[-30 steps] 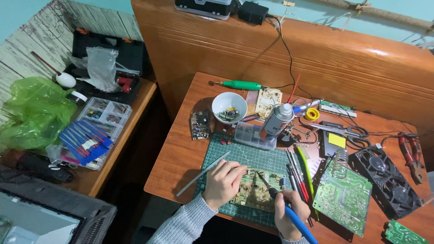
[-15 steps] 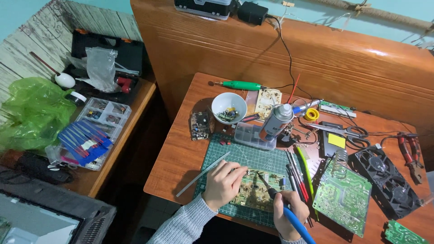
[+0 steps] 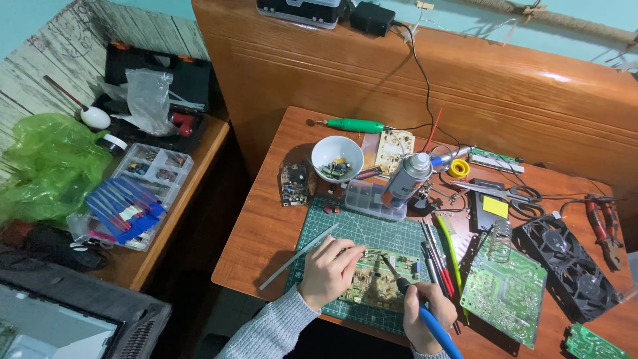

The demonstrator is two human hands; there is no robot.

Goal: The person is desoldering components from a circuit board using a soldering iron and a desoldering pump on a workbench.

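While the left hand presses fingers onto the circuit board, the right hand grips a soldering iron. Board lies on the green cutting mat. White bowl sits beyond the mat.

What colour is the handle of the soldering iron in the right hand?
Blue, seen in the head view: the soldering iron handle runs down from the right hand.

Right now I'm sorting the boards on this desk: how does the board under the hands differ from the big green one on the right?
The board being soldered lies on the green cutting mat; the large green board lies on the bare wooden table. The soldered board looks yellowish and smaller; the other is brighter green and larger. The left hand steadies the first, with the soldering iron in the right hand on it; the other lies untouched. Both lie flat.
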